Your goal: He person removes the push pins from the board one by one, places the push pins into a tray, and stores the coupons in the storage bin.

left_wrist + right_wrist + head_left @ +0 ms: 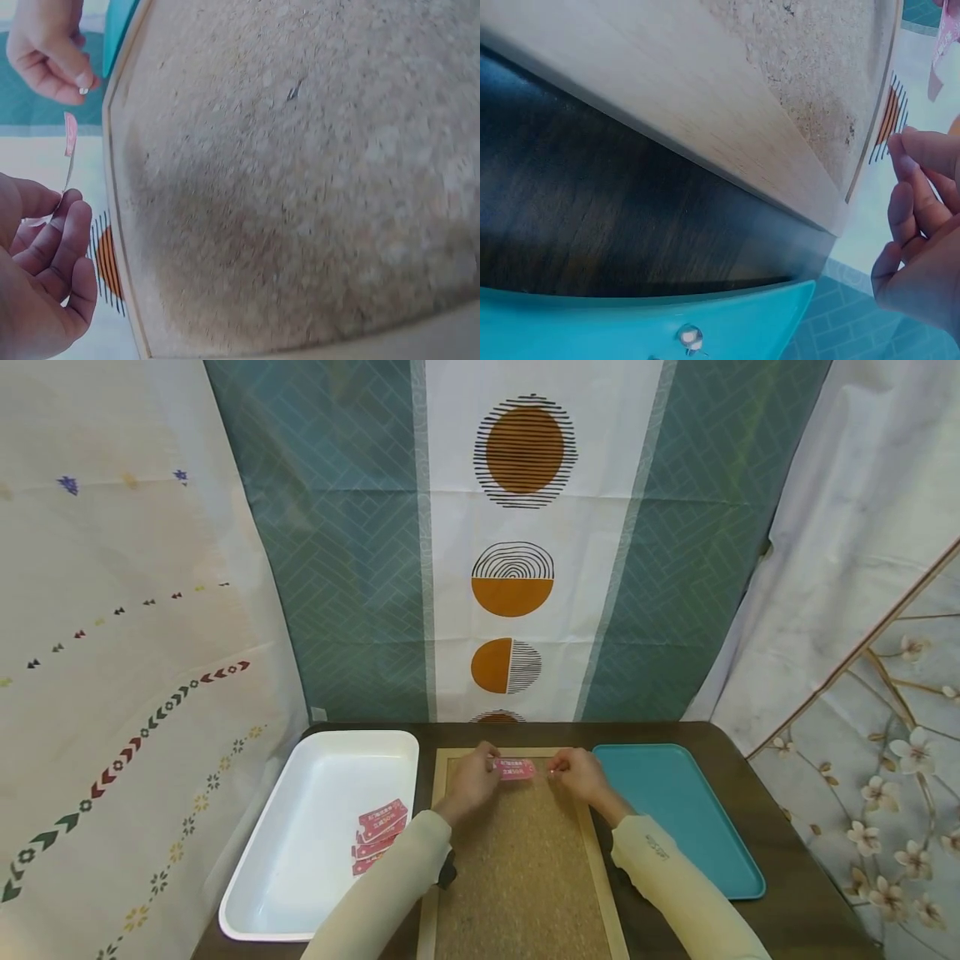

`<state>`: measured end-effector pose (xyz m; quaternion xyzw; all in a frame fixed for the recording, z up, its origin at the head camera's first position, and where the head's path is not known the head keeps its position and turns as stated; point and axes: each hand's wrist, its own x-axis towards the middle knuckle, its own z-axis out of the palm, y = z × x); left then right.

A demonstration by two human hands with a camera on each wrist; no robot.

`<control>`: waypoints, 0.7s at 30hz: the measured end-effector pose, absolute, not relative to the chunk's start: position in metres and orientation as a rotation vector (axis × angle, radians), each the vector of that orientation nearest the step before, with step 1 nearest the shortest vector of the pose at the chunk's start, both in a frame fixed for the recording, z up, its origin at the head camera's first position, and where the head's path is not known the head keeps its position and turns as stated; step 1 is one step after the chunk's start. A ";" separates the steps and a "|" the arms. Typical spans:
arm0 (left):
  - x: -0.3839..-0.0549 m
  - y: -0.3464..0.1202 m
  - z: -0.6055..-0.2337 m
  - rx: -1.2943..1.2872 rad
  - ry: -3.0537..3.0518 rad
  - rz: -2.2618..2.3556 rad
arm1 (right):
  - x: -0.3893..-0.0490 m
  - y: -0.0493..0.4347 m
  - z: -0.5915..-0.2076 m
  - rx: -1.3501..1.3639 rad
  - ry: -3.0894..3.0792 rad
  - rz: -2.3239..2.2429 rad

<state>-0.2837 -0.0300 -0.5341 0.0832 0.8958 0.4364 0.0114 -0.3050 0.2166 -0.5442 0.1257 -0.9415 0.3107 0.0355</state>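
Observation:
Between the thumb and fingers of my left hand point(474, 781) I hold a pink paper coupon point(514, 768) with white print, over the top of a wood-framed cork board point(525, 868). In the left wrist view the coupon point(70, 135) is seen nearly edge-on, its free end pointing toward the other hand. My right hand point(581, 775) is just right of the coupon, apart from it. Its thumb and finger pinch a small clear pushpin point(83, 91); in the right wrist view the fingertips mostly hide it.
Left of the board, several pink coupons point(381, 827) overlap in a white tray point(285, 860). A teal tray point(675, 802) lies to the right, with a clear pushpin point(691, 337) in it. Everything stands on a dark wooden table point(795, 893), with patterned curtains behind.

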 end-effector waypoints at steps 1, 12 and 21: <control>-0.284 -0.032 -0.533 0.262 2.791 1.371 | -0.305 0.217 -0.543 0.389 -2.891 0.952; -0.275 -0.059 -0.514 0.311 2.815 1.388 | -0.293 0.241 -0.535 0.414 -2.865 1.000; -0.274 -0.101 -0.502 0.271 2.940 1.342 | -0.281 0.254 -0.526 0.439 -2.861 1.036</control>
